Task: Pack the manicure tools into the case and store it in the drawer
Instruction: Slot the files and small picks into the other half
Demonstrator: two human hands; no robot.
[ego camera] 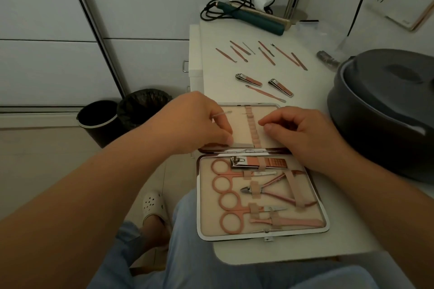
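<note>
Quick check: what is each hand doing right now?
Left hand: pinching a thin tool over the case lid.
Right hand: fingers curled, holding nothing visible.

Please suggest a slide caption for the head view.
Both hands work at the far half of an open silver-rimmed beige manicure case; slim pink metal tools lie loose beyond.

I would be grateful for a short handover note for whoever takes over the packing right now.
Left hand: pinches a thin tool over the case's upper half.
Right hand: fingers curled over the strap row; hold unclear.
Done: lower half holds scissors, a large clipper, nippers, all strapped.
Left: two small clippers, a pick and the slim tools lie on the table; close the case, then stow it in the drawer.
</note>
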